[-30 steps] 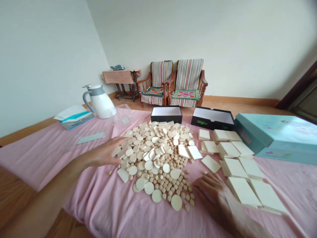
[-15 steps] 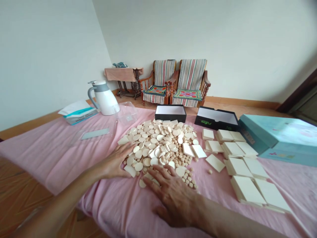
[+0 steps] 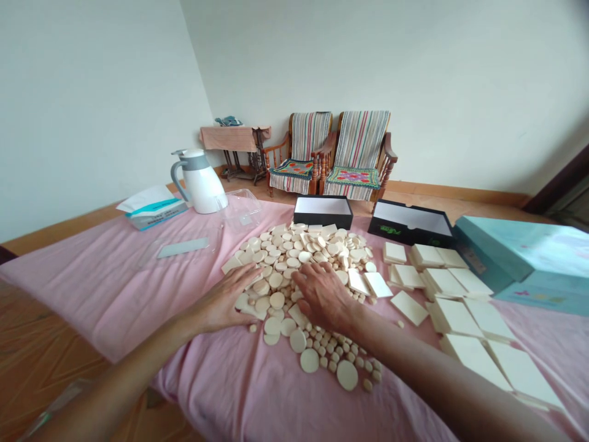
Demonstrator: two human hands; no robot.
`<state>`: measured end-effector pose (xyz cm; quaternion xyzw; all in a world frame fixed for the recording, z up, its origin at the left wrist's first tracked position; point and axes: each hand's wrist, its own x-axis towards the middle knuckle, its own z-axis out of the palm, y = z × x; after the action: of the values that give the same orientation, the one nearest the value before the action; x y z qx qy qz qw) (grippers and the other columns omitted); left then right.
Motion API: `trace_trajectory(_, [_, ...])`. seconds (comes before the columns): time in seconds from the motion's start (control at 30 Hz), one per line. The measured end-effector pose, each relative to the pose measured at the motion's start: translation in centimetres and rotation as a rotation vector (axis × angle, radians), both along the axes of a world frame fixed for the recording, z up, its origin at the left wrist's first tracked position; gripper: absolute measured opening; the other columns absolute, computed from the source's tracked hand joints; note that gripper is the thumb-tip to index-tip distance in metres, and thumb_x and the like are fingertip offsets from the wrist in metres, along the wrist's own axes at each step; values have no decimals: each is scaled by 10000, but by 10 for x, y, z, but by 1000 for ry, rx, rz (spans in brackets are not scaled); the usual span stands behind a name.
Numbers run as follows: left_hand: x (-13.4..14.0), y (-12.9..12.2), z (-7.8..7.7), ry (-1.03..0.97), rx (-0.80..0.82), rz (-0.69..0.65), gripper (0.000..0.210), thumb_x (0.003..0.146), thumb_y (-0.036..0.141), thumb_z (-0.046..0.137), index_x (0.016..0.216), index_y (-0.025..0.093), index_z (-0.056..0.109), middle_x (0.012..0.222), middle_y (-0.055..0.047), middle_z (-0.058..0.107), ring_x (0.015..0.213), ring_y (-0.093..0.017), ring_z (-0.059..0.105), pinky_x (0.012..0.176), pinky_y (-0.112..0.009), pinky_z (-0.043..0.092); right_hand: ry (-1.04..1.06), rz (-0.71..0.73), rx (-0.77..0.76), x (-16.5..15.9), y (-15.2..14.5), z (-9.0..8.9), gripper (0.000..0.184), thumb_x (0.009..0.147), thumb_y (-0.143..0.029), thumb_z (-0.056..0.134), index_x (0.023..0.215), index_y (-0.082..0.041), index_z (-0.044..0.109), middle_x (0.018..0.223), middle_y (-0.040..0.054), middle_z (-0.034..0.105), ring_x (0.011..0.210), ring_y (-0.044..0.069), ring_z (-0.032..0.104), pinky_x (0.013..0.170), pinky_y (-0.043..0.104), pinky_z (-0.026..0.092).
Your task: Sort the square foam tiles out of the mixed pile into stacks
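A wide heap of pale wooden discs, small wooden beads or cubes and a few square tiles lies on a pink cloth. My left hand rests at the heap's left edge, fingers stretched out over the discs. On the middle of the heap is my right hand, its fingers bent down among the pieces; its fingertips are partly hidden and I see nothing gripped. Small wooden beads and several discs lie spread in front of it. Two square wooden tiles lean at the heap's right side.
Stacks of square tiles stand at the right, beside a light blue box. Two black boxes are behind the heap. A white jug, a tissue pack and clear plastic trays sit at the left.
My right hand has moved forward from the heap's near edge onto its middle. Discs and beads now lie spread nearer to me. My left hand stays at the left edge.
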<state>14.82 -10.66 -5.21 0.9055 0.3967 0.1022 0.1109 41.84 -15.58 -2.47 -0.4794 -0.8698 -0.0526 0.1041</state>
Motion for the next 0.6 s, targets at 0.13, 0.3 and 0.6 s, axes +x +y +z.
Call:
trace_trajectory(0.13, [2,5,-3,-45,-45,0,958,671,595,736,1470,308,292,1554,-89,265,1422,-317,254,1129,-461,315,112,-22,-36,18,7,0,247,843,-158,512,1087,-155,554,965,93,634,895,213,579,905,387,368])
trace_trajectory(0.3, [3,18,-2,-156,-73,-7,704,831,549,600,1438,279,368,1492,-85,391,1397,-274,322,1137,-427,305,478,-112,-53,35,13,1,184,820,-89,485,931,-170,606,881,53,683,819,171,621,820,311,419])
trace_trajectory(0.6, [10,20,0,-303,-164,33,478,852,394,603,1308,284,511,1429,-84,431,1303,-278,433,790,-285,546,645,-493,27,100,19,14,137,738,-156,527,810,-195,637,746,17,679,691,168,623,664,280,455])
